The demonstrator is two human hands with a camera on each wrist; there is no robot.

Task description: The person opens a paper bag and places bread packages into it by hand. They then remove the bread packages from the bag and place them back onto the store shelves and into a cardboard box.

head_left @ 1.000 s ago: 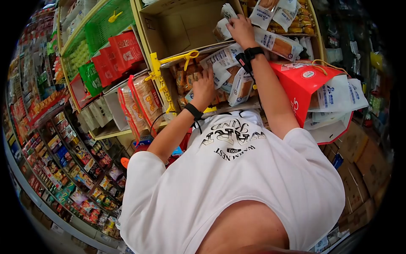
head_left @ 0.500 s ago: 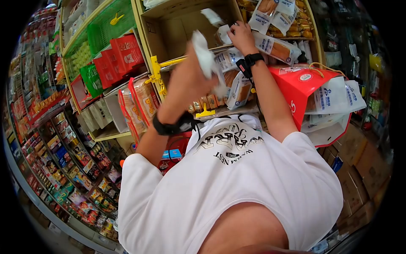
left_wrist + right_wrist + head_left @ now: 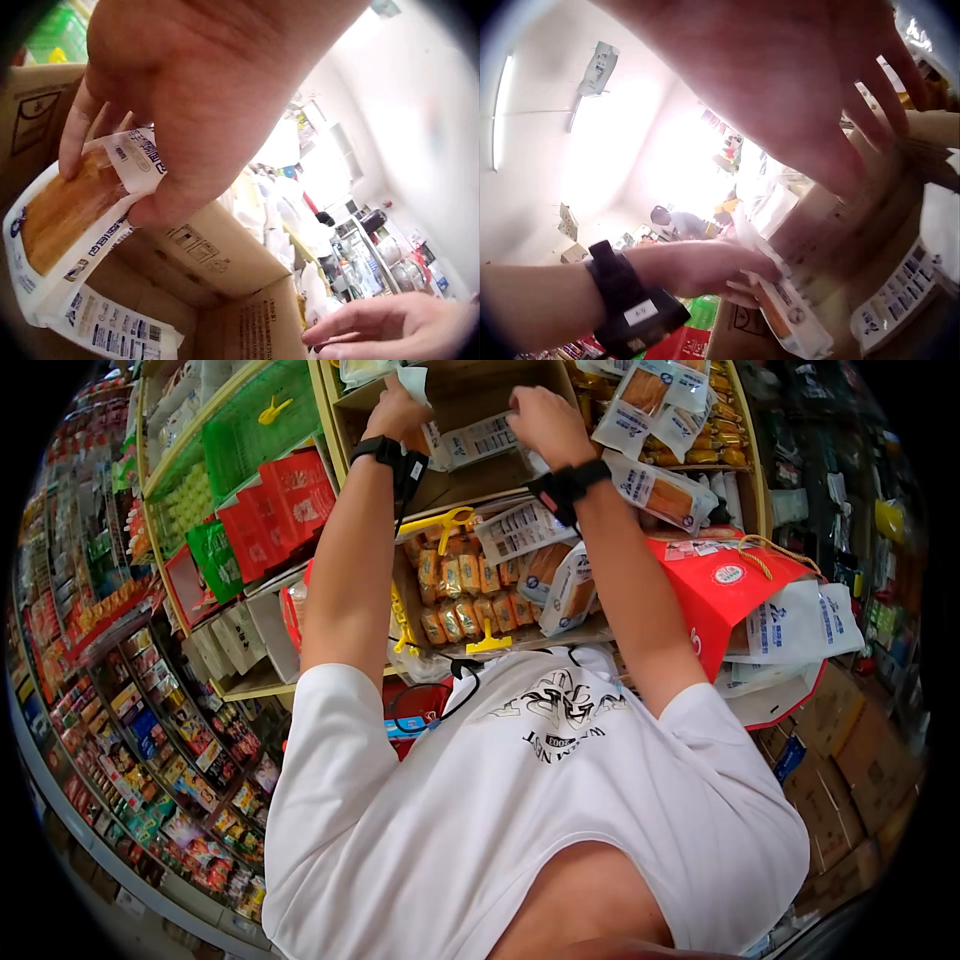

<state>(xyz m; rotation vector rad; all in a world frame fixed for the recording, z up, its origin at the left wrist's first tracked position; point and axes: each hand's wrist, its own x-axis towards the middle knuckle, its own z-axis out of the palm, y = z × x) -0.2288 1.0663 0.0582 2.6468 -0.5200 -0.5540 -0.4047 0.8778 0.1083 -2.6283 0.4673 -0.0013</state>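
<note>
My left hand pinches a bread pack between thumb and fingers, inside the far left of a cardboard box. The pack is white with blue print, and its clear window shows a brown loaf. Another bread pack lies on the box floor, printed side up. My right hand is over the box's right side with nothing in its loosely bent fingers; the left wrist view shows this right hand beside the box wall.
A nearer box holds small wrapped cakes and more bread packs. On the right a red gift bag is stuffed with bread packs. Yellow plastic clips sit on the shelf edge. Red pouches stand at left.
My left hand has gone from the nearer box up into the far one, carrying a bread pack. My right hand has shifted left, away from the packs at the box's right edge.
</note>
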